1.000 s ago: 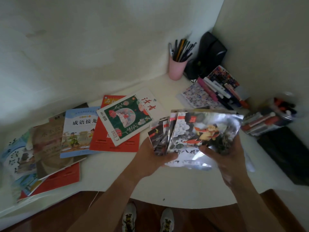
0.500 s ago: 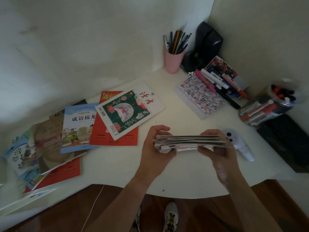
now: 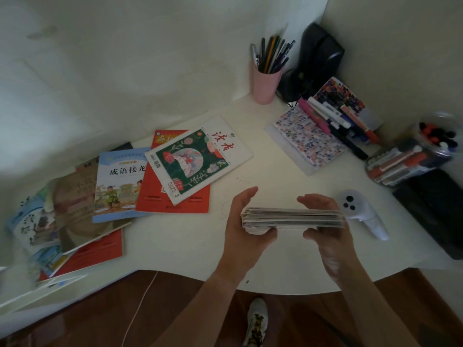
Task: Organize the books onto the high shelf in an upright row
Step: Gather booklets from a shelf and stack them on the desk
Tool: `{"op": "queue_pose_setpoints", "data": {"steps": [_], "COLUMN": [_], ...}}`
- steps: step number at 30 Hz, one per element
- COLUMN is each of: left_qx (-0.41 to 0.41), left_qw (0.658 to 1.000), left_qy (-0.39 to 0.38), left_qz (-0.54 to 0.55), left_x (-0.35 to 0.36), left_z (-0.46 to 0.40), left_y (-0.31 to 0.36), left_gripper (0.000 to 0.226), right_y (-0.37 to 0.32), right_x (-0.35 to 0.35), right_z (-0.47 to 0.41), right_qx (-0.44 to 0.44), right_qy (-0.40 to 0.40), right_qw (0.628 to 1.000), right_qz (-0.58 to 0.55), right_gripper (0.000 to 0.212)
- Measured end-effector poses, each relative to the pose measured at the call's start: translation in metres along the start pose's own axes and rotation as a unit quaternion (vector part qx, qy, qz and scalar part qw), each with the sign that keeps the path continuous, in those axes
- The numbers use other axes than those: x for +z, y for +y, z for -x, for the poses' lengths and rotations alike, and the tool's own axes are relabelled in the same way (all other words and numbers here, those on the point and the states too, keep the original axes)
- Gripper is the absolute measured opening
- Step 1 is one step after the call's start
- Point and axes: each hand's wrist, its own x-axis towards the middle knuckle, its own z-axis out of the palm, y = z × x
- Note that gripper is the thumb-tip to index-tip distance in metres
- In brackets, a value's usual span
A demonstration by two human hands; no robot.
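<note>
Head view: left hand (image 3: 244, 229) and right hand (image 3: 325, 236) both grip a squared-up stack of thin books (image 3: 292, 217), held flat above the desk (image 3: 275, 171). More books (image 3: 120, 184) lie spread flat on the desk's left side, overlapping.

- The white desk (image 3: 175, 249) ran into a corner, its near edge curved.
- Along the left edge, overlapping books (image 3: 82, 209) lay fanned out flat; a green-covered magazine (image 3: 198, 159) topped a red book (image 3: 172, 199) nearer the middle.
- At the back corner stood a pink cup (image 3: 266, 85) of pens, a black device (image 3: 318, 61) just beside it.
- Toward the right edge lay a floral notebook (image 3: 309, 140) with markers (image 3: 335, 121) on its far side.
- A white controller (image 3: 360, 214) rested near the right front, and a clear jar (image 3: 411, 159) of markers lay tipped at the right edge.
</note>
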Motion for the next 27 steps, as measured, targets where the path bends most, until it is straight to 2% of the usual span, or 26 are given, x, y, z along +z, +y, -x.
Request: {"op": "queue_pose_setpoints", "data": {"steps": [5,8,12,16,18,22,24,27], "left_qx": [0.001,-0.036,-0.037,-0.088,-0.118,-0.111,-0.128,-0.166], "left_qw": [1.000,0.999,0.999,0.994,0.990,0.965,0.953,0.952], "left_qy": [-0.021,-0.036,-0.036,-0.034,-0.063,-0.208,-0.265,-0.254], "left_qz": [-0.001,-0.001,-0.009,-0.048,-0.055,-0.111,-0.073,0.032], "left_x": [0.001,0.000,0.005,0.004,-0.006,-0.028,-0.036,-0.047], "left_z": [-0.003,-0.005,-0.007,-0.012,-0.014,-0.010,-0.006,-0.003], "left_y": [-0.007,-0.015,-0.024,-0.023,-0.007,0.047,0.076,0.111], "left_gripper": [0.081,0.077,0.072,0.049,0.052,0.060,0.055,0.051], "right_y": [0.006,0.010,0.017,0.011,0.004,-0.015,-0.027,-0.053], "right_x": [0.002,0.003,0.003,0.007,0.006,0.019,0.032,0.057], "right_z": [-0.003,-0.005,-0.006,-0.010,-0.015,-0.015,-0.011,-0.001], "right_qx": [-0.015,0.008,0.027,0.070,0.094,0.169,0.228,0.295], "right_qy": [0.002,0.009,0.021,0.046,0.049,0.055,0.043,0.036], "right_qw": [1.000,1.000,0.999,0.996,0.994,0.981,0.961,0.923], "right_qz": [0.001,0.000,-0.021,-0.029,-0.011,-0.076,-0.151,-0.243], "right_gripper": [0.067,0.065,0.056,0.047,0.052,0.054,0.050,0.026]}}
